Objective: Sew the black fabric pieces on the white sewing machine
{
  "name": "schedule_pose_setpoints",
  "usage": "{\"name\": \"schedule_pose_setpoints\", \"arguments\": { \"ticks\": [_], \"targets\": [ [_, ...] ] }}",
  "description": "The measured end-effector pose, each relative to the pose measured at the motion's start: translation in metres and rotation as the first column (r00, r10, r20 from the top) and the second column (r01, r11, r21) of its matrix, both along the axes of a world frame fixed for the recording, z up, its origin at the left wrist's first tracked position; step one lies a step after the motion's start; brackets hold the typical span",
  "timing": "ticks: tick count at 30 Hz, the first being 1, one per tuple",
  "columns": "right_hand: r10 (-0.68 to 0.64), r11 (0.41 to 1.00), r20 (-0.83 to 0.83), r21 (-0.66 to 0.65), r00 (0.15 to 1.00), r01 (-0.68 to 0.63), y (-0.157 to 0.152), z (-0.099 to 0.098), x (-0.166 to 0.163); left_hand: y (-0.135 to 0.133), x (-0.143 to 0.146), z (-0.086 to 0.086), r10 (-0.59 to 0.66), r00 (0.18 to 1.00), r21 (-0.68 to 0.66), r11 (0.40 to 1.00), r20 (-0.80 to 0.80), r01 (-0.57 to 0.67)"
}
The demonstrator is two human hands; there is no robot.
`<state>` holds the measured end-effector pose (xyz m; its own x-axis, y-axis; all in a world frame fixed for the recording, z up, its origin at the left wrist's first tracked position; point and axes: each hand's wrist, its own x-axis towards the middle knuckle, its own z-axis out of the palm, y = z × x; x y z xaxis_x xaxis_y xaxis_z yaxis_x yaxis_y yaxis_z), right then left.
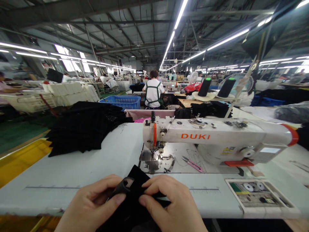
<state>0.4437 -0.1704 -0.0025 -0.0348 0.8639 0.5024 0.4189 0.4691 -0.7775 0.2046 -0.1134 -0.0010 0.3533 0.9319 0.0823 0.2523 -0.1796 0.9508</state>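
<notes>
My left hand (pixel 90 204) and my right hand (pixel 170 204) meet at the near edge of the white sewing table (pixel 79 175). Both pinch a piece of black fabric (pixel 137 175) with a small black buckle-like part (pixel 127 183) on top. The fabric lies just in front of the needle and presser foot (pixel 158 153) of a white DUKI sewing machine (pixel 217 137). A pair of pink thread snips (pixel 192 164) rests on the machine bed.
A heap of black fabric pieces (pixel 84 127) covers the table's left. A tray of bobbins (pixel 259 193) sits at the right. Two black thread cones (pixel 225 87) stand behind the machine. A person in a white shirt (pixel 153 91) sits ahead, beside a blue crate (pixel 123 102).
</notes>
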Motion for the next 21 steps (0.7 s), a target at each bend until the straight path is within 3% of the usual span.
{"name": "schedule_pose_setpoints", "arguments": {
  "ticks": [4, 8, 11, 14, 17, 21],
  "targets": [
    [-0.056, 0.996, -0.066, -0.077, 0.996, 0.05, -0.004, 0.004, -0.004, -0.003, 0.0, 0.0, 0.035, 0.997, -0.098, 0.995, 0.062, -0.029],
    [-0.057, 0.972, -0.03, -0.23, 0.998, 0.049, -0.006, 0.009, -0.005, -0.007, 0.001, 0.003, 0.101, 0.99, -0.177, 0.981, 0.095, -0.083],
    [-0.074, 0.979, -0.009, -0.192, 0.997, 0.071, -0.004, 0.007, -0.003, -0.008, 0.003, 0.006, 0.117, 0.987, -0.239, 0.967, 0.106, -0.088],
    [0.009, 0.994, 0.018, -0.113, 1.0, -0.007, -0.002, 0.004, 0.001, -0.006, 0.005, 0.007, 0.125, 0.978, -0.321, 0.945, 0.168, -0.066],
    [0.051, 0.984, 0.036, -0.171, 0.998, -0.045, -0.001, 0.005, 0.005, -0.003, 0.007, 0.005, 0.134, 0.957, -0.413, 0.911, 0.257, -0.017],
    [0.054, 0.96, 0.014, -0.278, 0.998, -0.048, -0.001, 0.008, 0.003, -0.005, 0.011, 0.004, 0.146, 0.959, -0.45, 0.893, 0.244, -0.021]
  ]
}}
